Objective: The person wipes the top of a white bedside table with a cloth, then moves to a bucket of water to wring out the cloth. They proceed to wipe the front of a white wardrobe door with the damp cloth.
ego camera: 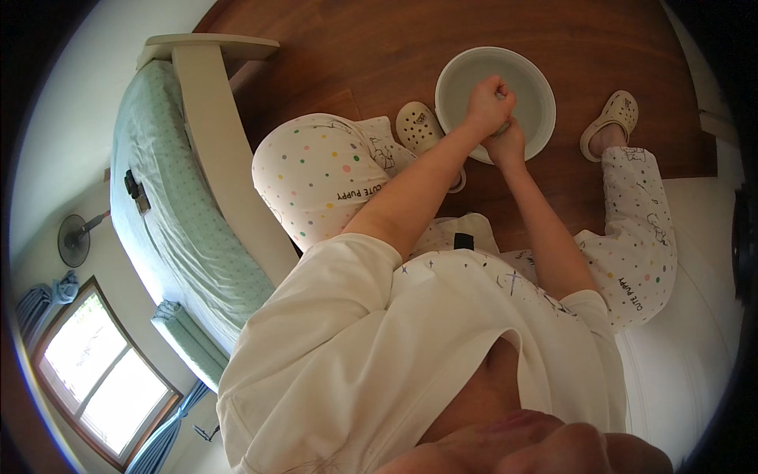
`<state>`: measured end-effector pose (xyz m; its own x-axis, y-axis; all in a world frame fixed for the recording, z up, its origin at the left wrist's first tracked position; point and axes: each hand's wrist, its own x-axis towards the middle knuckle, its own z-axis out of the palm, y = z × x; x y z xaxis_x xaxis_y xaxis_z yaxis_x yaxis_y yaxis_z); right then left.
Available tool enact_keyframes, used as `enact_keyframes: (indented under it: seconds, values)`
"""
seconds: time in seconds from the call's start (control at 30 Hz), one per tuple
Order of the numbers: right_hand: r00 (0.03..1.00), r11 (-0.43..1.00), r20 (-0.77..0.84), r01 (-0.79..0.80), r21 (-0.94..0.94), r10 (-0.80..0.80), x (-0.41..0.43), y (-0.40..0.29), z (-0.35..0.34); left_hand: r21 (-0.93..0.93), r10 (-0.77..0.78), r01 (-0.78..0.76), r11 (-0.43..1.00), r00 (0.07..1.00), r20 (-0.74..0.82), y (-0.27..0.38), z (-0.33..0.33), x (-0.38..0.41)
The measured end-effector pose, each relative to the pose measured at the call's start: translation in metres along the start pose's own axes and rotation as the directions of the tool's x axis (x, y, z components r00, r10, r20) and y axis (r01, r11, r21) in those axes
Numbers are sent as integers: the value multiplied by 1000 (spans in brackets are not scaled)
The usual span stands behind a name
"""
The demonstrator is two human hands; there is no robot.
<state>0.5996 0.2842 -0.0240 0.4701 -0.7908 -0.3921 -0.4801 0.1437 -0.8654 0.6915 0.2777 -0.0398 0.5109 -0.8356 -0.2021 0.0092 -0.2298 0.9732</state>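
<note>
A white round plastic bucket (445, 77) stands on the floor ahead of me, with greyish, cloudy-looking water (536, 112) inside. Over its near half, my left hand (490, 108) is clenched, and my right hand (508, 145) is closed just below it, nearer to me. Both grip one small greyish, wet-looking cloth (502, 128). Only scraps of the cloth show between the fingers and beside the palms; the rest is hidden in the fists.
Beige clogs are on my feet, the left clog (417, 125) beside the bucket and the right clog (613, 121) farther right on the wooden floor (355, 53). At left is a bed (177, 195) with a green sheet and a pale frame (213, 118). A fan (74, 240) stands beyond it.
</note>
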Motion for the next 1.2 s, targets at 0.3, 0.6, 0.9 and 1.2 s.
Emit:
enact_keyframes:
  seconds: [0.3,0.6,0.9,1.2]
  values:
    - [992,871,-120,-16,-491,-50,-2,-1,-16,176,33,4,984,977,-209,-3,4,-13]
    - [984,848,-82,91,-523,-156,0,-28,-35,-16,-239,239,971,969,-57,26,-8,-20]
    - [958,928,254,-213,306,136,-9,-75,-72,-510,-258,279,813,959,113,80,-43,-20]
    - [887,518,453,-429,740,87,-51,-99,-80,-514,-3,129,848,971,239,120,-67,-48]
